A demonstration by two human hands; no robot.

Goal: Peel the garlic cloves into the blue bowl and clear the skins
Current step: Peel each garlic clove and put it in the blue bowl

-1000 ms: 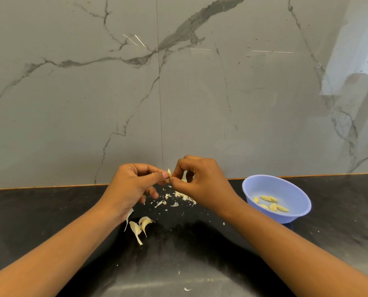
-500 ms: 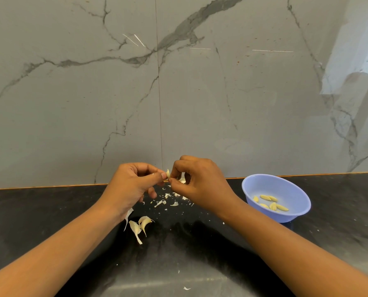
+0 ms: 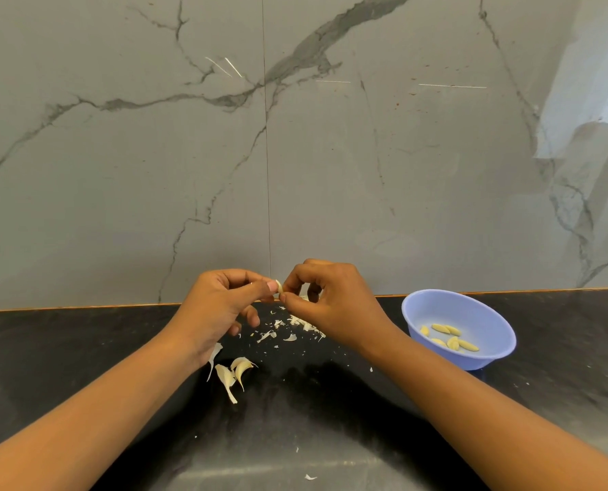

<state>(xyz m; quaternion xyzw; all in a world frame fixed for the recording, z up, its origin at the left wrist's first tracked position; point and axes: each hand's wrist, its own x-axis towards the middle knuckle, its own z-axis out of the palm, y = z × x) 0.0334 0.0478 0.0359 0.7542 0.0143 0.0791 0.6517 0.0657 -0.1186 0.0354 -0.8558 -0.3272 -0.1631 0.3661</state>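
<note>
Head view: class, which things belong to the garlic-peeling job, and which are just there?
Job: held clove; unpeeled cloves; skins; bowl; peeled cloves.
Just there: counter; wall.

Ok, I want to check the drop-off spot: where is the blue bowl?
Head view, right side: the blue bowl sits on the black counter, right of the right hand, near the marble wall, peeled cloves inside.
</note>
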